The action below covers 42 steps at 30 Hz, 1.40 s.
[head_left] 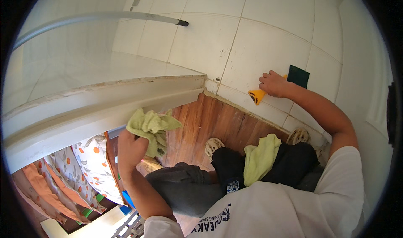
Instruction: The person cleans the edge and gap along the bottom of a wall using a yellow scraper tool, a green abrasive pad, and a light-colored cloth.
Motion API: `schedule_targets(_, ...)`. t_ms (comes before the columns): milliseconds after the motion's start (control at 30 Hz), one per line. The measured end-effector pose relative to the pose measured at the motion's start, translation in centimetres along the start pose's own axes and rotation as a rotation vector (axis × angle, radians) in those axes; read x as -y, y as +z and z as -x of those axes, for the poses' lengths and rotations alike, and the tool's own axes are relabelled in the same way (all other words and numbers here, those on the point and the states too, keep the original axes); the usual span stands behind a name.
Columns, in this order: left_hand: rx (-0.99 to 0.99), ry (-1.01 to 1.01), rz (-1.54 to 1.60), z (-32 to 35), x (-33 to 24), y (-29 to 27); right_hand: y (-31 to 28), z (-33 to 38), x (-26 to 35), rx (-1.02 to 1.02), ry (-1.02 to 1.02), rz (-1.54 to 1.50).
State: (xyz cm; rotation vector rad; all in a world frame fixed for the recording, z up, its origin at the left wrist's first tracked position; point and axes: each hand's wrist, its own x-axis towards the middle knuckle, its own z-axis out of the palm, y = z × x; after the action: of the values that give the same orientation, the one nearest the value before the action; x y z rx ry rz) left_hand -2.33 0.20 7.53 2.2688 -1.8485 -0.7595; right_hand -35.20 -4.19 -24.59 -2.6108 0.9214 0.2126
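Your white shirt point(285, 208) spans the lower frame as your left hand point(132, 150) grips a green cloth point(153, 127) left of center; your right hand point(275, 84) clasps a yellow tool point(256, 96) over white tiles point(268, 49) right of center, a dark green pad point(298, 76) just beyond.

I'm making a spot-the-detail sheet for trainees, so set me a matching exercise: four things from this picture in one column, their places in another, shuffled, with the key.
Things
1. Crumpled olive-green cloth
2. Light yellow-green cloth
3. Bright orange-yellow tool
4. Long pale grey pole with a black tip

Places
A. Draped over the dark trousers
B. Crossing the upper left of the picture
C. Held in the left hand
D. Held in the right hand

Right pairs: 1-C, 2-A, 3-D, 4-B
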Motion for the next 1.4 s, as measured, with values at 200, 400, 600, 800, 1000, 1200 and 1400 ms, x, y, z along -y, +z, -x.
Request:
schedule_targets(200,-0.17,-0.085,-0.021,0.9,-0.1,-2.4,-4.1,-4.5,1.1,-0.102,-0.027,-0.207)
schedule_targets(400,-0.259,-0.14,0.145,1.6,0.7,-3.1,-4.8,-12.1,3.9,-0.531,-0.177,-0.124)
schedule_targets(600,-0.361,0.025,-0.072,1.2,3.6,-2.7,-5.7,-16.0,4.2,-0.509,-0.125,-0.122)
schedule_targets(800,-0.436,0.224,-0.118,0.9,7.2,-3.0,-4.8,-17.7,3.7,-0.562,-0.139,-0.134)
schedule_targets(1000,-0.515,0.3,-0.176,1.1,9.2,-3.1,-4.9,-19.2,4.7,-0.524,-0.221,-0.202)
schedule_targets(1200,-0.651,0.228,-0.104,1.2,9.1,-2.4,-5.4,-18.7,2.8,-0.522,-0.133,-0.164)
schedule_targets(1400,-0.639,0.193,-0.133,1.2,9.0,-2.6,-3.9,-18.3,3.8,-0.657,-0.12,-0.311)
